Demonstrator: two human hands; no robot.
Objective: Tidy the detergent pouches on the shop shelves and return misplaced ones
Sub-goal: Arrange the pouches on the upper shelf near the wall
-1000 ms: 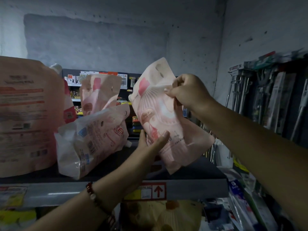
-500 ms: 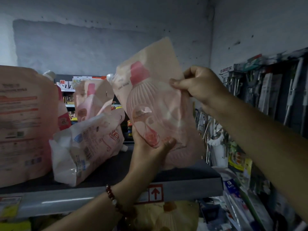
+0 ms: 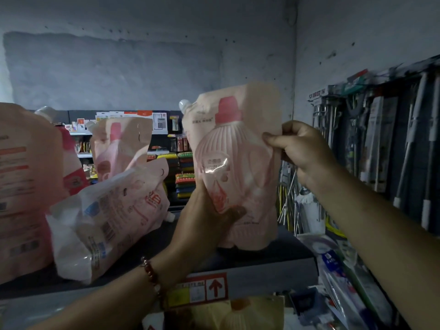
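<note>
A pink detergent pouch (image 3: 235,158) with a bottle picture stands upright on the right end of the top shelf (image 3: 262,270), its base touching the shelf. My left hand (image 3: 209,217) grips its lower left side from below. My right hand (image 3: 300,148) pinches its upper right edge. A white and pink pouch (image 3: 112,217) lies tilted on the shelf to the left. Behind it another pink pouch (image 3: 121,146) stands upright. A large pouch (image 3: 26,186) fills the far left.
Long packaged tools (image 3: 381,144) hang on the wall rack at the right. A price tag with a red arrow (image 3: 200,289) sits on the shelf's front edge. Yellow pouches (image 3: 238,315) lie on the shelf below. Stacked coloured goods (image 3: 184,179) show on a distant shelf.
The held pouch has turned from tilted to upright and come down until its base rests on the shelf. Both hands kept their hold and moved with it.
</note>
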